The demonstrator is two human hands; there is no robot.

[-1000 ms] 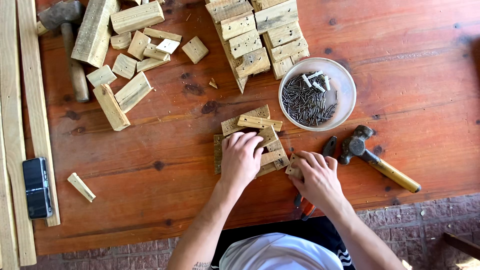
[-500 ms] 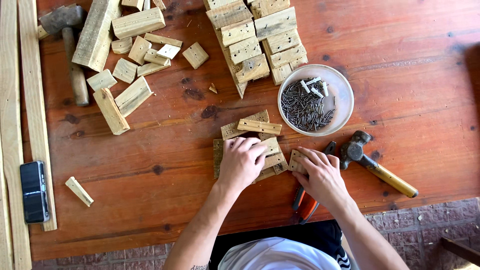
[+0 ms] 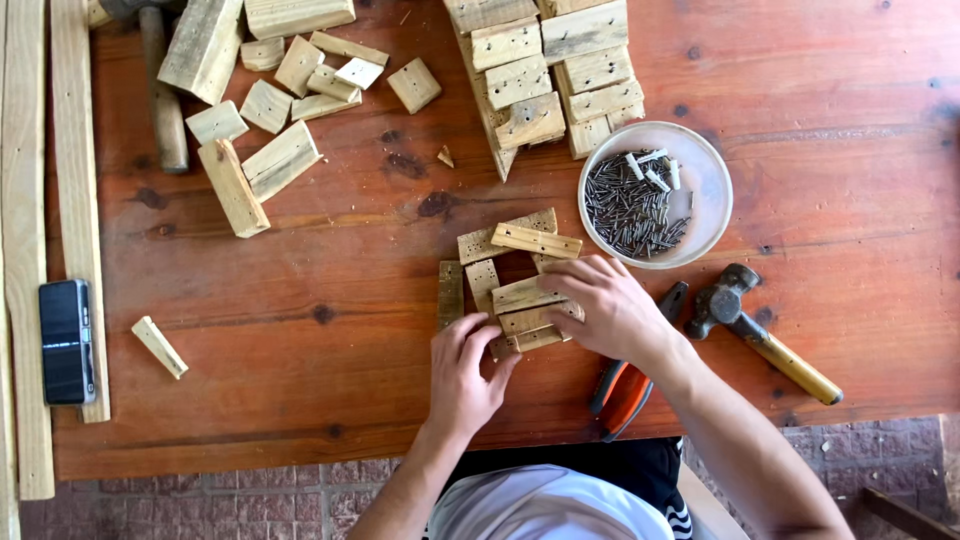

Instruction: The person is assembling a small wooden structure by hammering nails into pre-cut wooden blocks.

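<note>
Both hands work a small cluster of wood blocks (image 3: 510, 285) near the front middle of the table (image 3: 330, 330). The left hand (image 3: 465, 375) lies below the cluster, its loosely curled fingertips (image 3: 492, 345) touching the lowest slat's near edge without closing on it. The right hand (image 3: 610, 310) comes in from the right, fingers spread flat over the lower slats, pressing rather than gripping. A bowl of nails (image 3: 655, 195) sits just beyond, a hammer (image 3: 765, 335) and pliers (image 3: 630, 385) to the right.
</note>
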